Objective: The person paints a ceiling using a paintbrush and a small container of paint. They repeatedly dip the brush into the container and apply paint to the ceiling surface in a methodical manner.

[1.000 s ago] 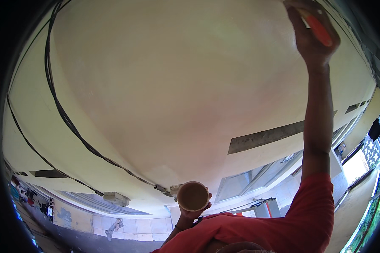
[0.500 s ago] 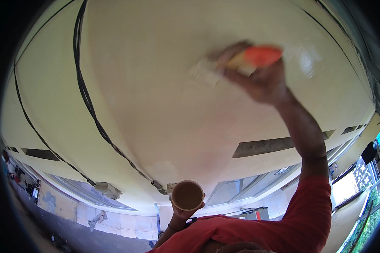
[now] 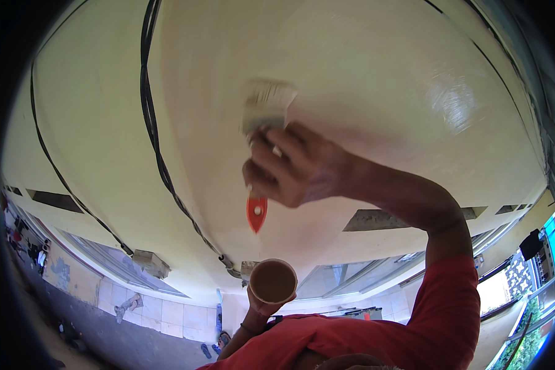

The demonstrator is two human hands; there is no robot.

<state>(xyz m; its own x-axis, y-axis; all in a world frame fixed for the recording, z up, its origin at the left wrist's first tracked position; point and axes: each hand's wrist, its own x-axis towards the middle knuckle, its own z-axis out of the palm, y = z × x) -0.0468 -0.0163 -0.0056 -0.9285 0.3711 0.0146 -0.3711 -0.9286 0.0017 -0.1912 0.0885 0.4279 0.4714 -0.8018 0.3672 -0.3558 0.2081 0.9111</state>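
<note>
My right hand (image 3: 297,165) is closed round a wide flat paintbrush (image 3: 266,102), fingers gripping it near the ferrule. Its pale bristles, a little blurred, point upward against the cream painted surface (image 3: 357,68). The red tip of the handle sticks out below my fingers. Lower down, my left hand (image 3: 264,304) holds a round tan cup (image 3: 273,282) from underneath. The cup's mouth faces the view and its inside looks brown; whether there is paint in it I cannot tell.
Black cables (image 3: 151,135) run down the painted surface left of the brush. A dark rectangular recess (image 3: 382,220) lies below my right forearm. Window frames (image 3: 351,274) line the lower part. A blocky fixture (image 3: 151,263) sits at lower left, with tiles (image 3: 160,314) beyond.
My right hand has moved left and down. The brush has turned: its handle pointed right, and now it points down with the bristles up. My left hand stays nearly in place with the cup.
</note>
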